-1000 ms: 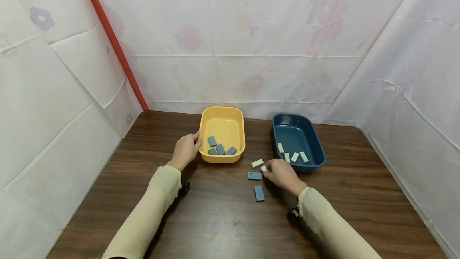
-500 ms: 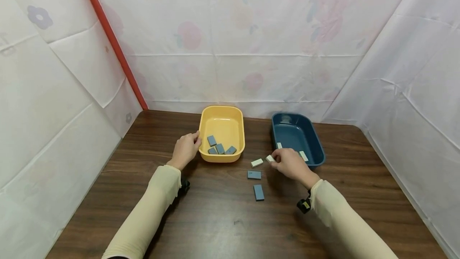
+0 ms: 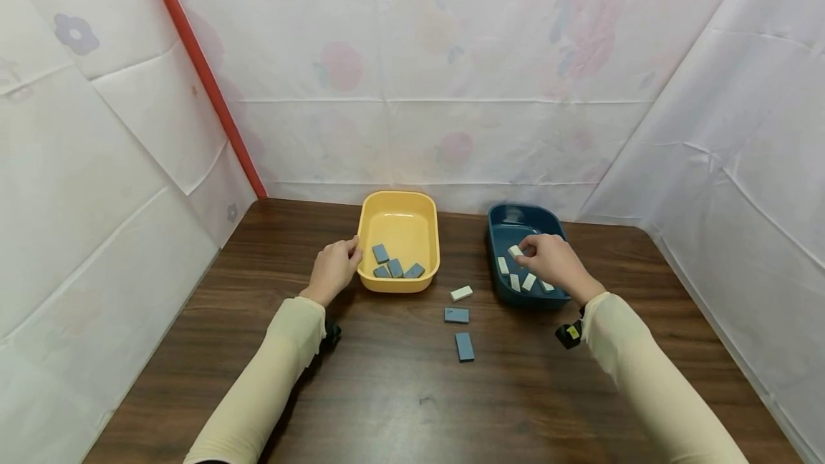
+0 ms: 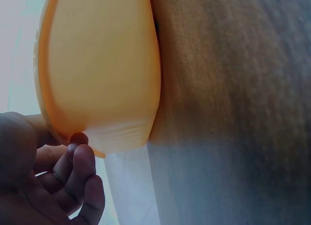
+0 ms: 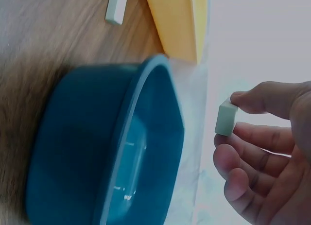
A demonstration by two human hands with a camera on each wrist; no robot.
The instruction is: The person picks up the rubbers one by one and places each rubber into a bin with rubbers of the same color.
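Note:
Between thumb and fingers, my right hand (image 3: 553,261) pinches a small white block (image 5: 226,119). It holds the block above the dark blue bin (image 3: 495,235), where several more white blocks (image 3: 503,266) lie. With thumb and fingers, my left hand (image 3: 331,269) grips the left rim of the yellow bin (image 4: 104,64). Several blue-grey blocks (image 3: 394,268) lie in the near part of that bin. On the table between the hands are one white block (image 3: 461,293) and two blue-grey blocks, one crosswise (image 3: 457,315) and one lengthwise (image 3: 465,347).
Both bins stand near the back edge of a brown wooden table (image 3: 399,392). White printed sheeting (image 3: 412,77) hangs behind it and along both sides. A red strip (image 3: 206,77) runs down the back left corner.
My right hand has lifted the white block off the table and carried it right and away from me, over the dark blue bin. The left hand has stayed at the yellow rim.

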